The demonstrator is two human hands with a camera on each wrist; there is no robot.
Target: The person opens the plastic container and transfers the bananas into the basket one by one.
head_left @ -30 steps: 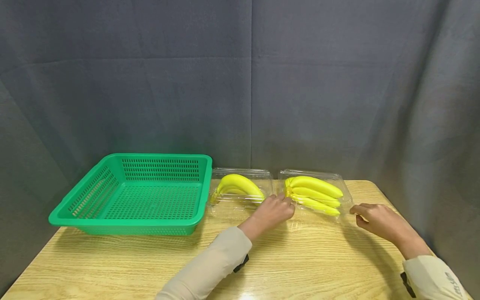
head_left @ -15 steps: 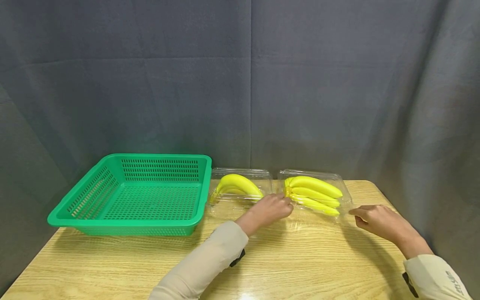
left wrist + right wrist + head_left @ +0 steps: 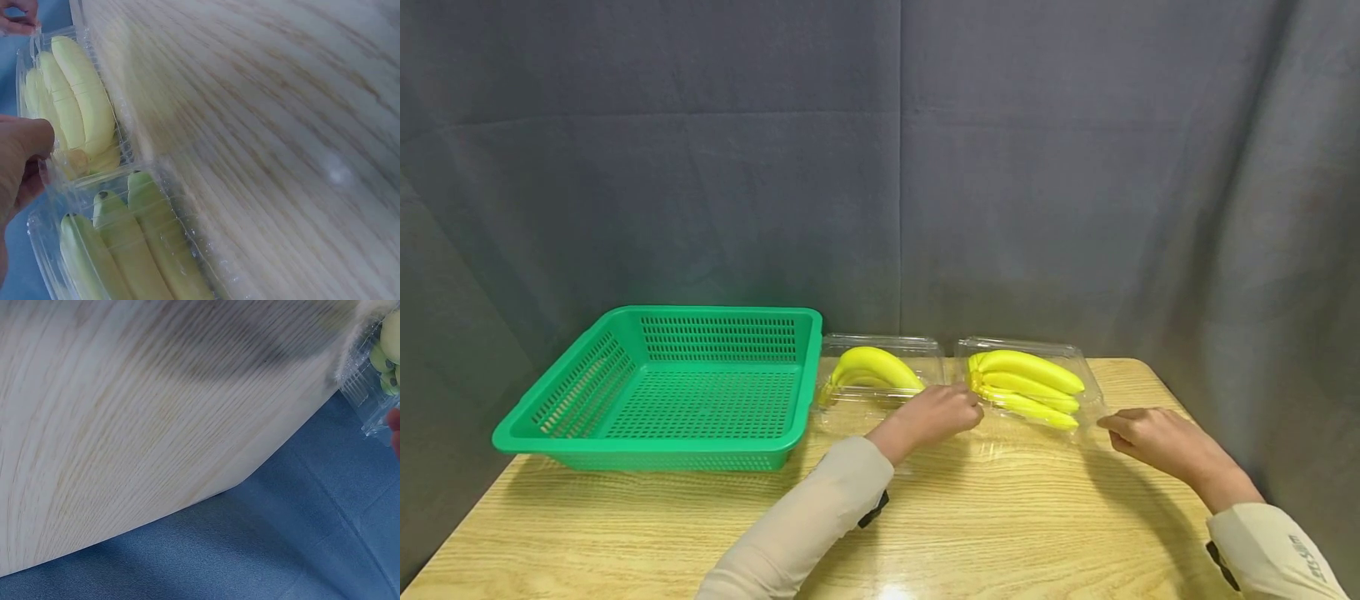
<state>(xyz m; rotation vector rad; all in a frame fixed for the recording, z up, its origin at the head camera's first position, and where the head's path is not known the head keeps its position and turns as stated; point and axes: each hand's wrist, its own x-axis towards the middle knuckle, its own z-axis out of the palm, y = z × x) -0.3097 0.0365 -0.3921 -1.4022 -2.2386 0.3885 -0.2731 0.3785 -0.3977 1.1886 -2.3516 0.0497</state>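
At the back right of the table stands a clear plastic clamshell box (image 3: 1092, 385) holding a bunch of yellow bananas (image 3: 1030, 383). My left hand (image 3: 927, 417) pinches the box's left edge between thumb and finger, as the left wrist view also shows my left hand (image 3: 19, 153) there. At the opposite edge, my right hand (image 3: 1157, 440) pinches the front right corner. Only the fingertips of my right hand (image 3: 395, 428) show in the right wrist view. A second clear clamshell box (image 3: 934, 362) with bananas (image 3: 874, 367) sits to the left, partly hidden behind my left hand.
A green plastic basket (image 3: 658, 447) with slotted walls stands on the left of the wooden table (image 3: 1037, 525), close to the second box. A dark grey curtain (image 3: 775, 167) hangs right behind the table. The table's right edge lies near my right forearm.
Both hands stay at the right box's edges with barely any movement. The left hand and forearm have shifted slightly left. The boxes and basket hold their places.
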